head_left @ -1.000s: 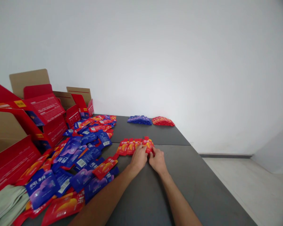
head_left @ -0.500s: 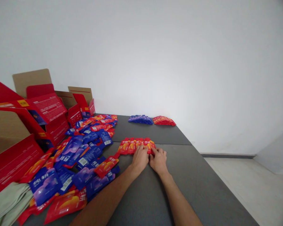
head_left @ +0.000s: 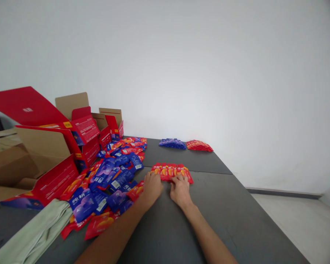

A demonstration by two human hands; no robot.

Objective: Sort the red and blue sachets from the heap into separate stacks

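Note:
A row of red and orange sachets [head_left: 169,169] lies overlapped on the dark table. My right hand [head_left: 180,191] is at its near edge, fingertips resting on the sachets, fingers somewhat apart. My left hand [head_left: 153,186] is by the row's left end, between it and the loose pile. Its fingers are bent and slightly blurred, with nothing visible in them; their tips are partly hidden. Close beside the left wrist lies a loose red sachet [head_left: 135,191]. Blue and red sachets are heaped in a pile [head_left: 121,179] to the left.
Open red cardboard boxes [head_left: 56,179] stand along the left. A fanned blue sachet stack [head_left: 172,143] and a red stack [head_left: 199,145] lie at the back by the wall. Pale green cloth [head_left: 37,234] is at front left. The table's right edge drops to the floor.
My left hand has moved off the right-hand sachets toward the row's left end and the pile. The right hand stays at the row. The view has shifted left.

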